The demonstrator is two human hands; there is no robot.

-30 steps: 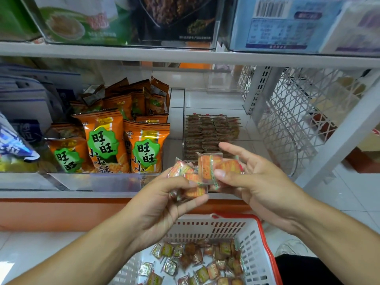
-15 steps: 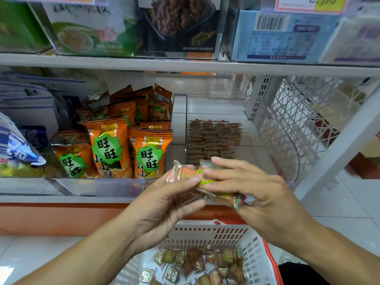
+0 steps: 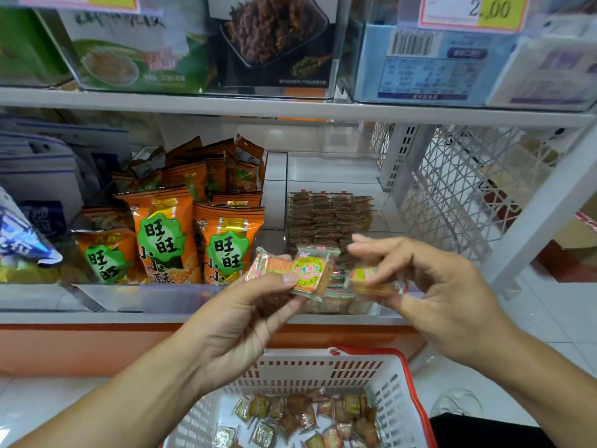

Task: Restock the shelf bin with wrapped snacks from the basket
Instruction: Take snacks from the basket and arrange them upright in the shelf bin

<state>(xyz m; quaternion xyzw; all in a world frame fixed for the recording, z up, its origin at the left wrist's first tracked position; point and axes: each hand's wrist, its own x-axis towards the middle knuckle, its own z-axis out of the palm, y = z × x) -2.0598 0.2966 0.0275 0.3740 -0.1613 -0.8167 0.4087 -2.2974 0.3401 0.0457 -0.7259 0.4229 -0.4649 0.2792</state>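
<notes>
Two hands are raised in front of the clear shelf bin [image 3: 381,202], each clamped on wrapped snacks. A small fan of packets [image 3: 290,270] is pinched by the left hand [image 3: 239,321], thumb on top and fingers beneath, at about 9 o'clock from the single packet [image 3: 371,281] held between thumb and fingertips of the right hand [image 3: 442,295]. The hands are held apart, with a narrow gap between the two lots. Rows of the same snacks are already stacked on edge in the bin, at 12 o'clock from the hands; many loose ones lie in the basket [image 3: 323,367] at 6 o'clock.

The step in hand is judged to be sorting the handful before loading. It would be done well if each packet were squared to the others, printed faces one way, so that the stack can be slid in on edge against the existing rows without splaying.

The foremost packet in the left hand is shown face-on, its label turned toward the camera, slightly tilted. The right hand's packet is held flatter, its long axis running roughly from 9 to 3 o'clock; its facing cannot be told for certain.
</notes>
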